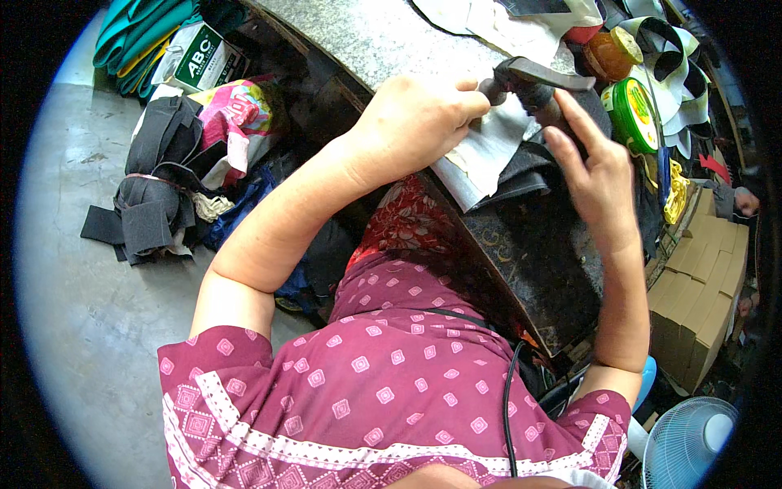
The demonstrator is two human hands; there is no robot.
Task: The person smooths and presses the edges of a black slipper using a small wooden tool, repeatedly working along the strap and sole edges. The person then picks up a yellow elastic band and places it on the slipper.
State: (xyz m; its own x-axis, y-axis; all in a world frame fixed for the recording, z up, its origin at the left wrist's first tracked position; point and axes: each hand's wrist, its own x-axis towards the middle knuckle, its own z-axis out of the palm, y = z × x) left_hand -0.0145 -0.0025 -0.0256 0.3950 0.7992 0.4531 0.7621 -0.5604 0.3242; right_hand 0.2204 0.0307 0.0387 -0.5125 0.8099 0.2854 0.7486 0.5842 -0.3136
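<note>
From the heap of dark grey fabric strips (155, 204) on the floor at far left, I see my left hand (415, 122) clenched around the dark tool handle (533, 81) over the pale cloth piece (489, 151) on the worktop, my right hand (599, 175) open-fingered, touching dark fabric beside the green round tin (635, 114).

Green round tin (634, 114) and amber jar (607, 54) at desk's far right; cardboard boxes (700, 285) stacked right; white fan (688, 440) below; dark fabric scraps (155, 196) on floor (81, 326).
</note>
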